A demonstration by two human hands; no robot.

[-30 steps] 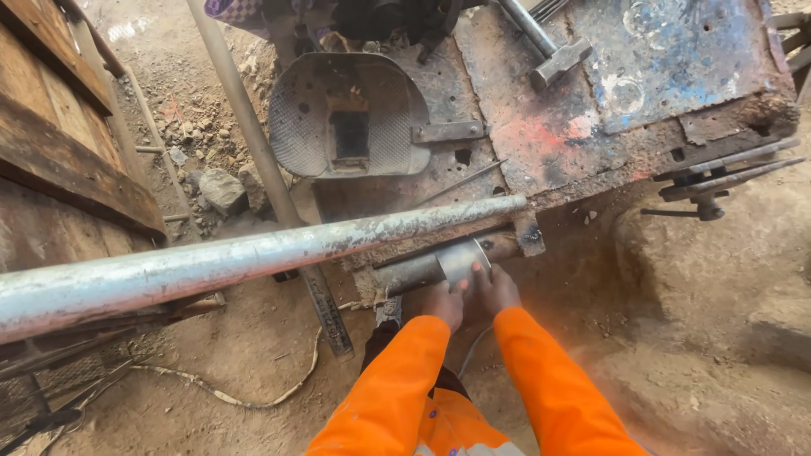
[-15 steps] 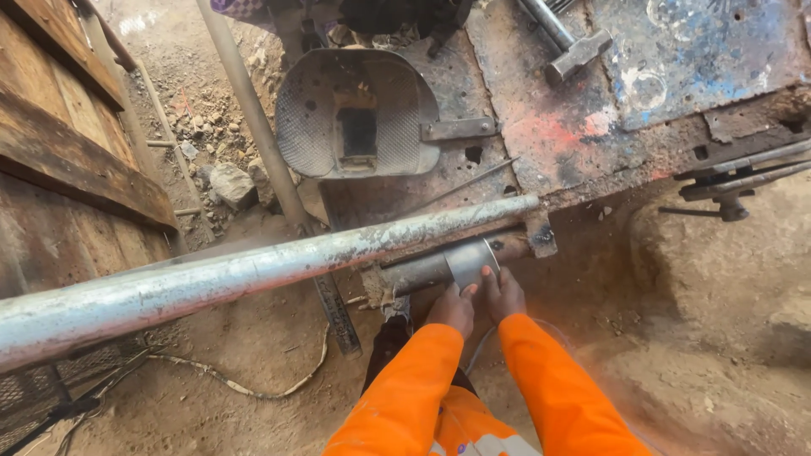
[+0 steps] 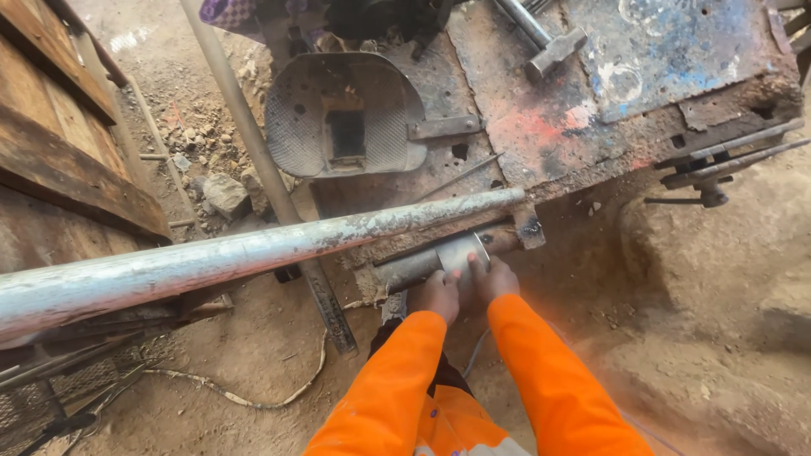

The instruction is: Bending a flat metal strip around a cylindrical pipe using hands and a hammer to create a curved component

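Both hands grip the same thing: a short grey metal tube point(image 3: 435, 260) with a round shiny end. The left hand point(image 3: 441, 293) is wrapped around the tube from below, fingers curled tight on it. The right hand point(image 3: 494, 276) presses on the tube's round end, with its fingers bent over the rim. Both arms wear bright orange sleeves point(image 3: 541, 380).

The short tube lies on its side, tucked under the near edge of the rusty flat metal table point(image 3: 541, 127). Just above the tube, nearly touching it, runs a long pale grey metal pipe point(image 3: 253, 249). This pipe stretches far to the left of the tube and ends near a small dark metal bracket point(image 3: 529, 226) just right of the tube.

Farther up from the tube, on the table, sits a grey curved welding mask point(image 3: 342, 114) with a dark square window. Up and to the right of the tube, a grey metal hammer point(image 3: 549, 42) lies on the table. Thin metal rods point(image 3: 726, 152) stick out well to the right of the tube. Brown wooden planks point(image 3: 59, 135) stand far left of the tube. Sandy dirt ground point(image 3: 718, 338) lies below and beside it.
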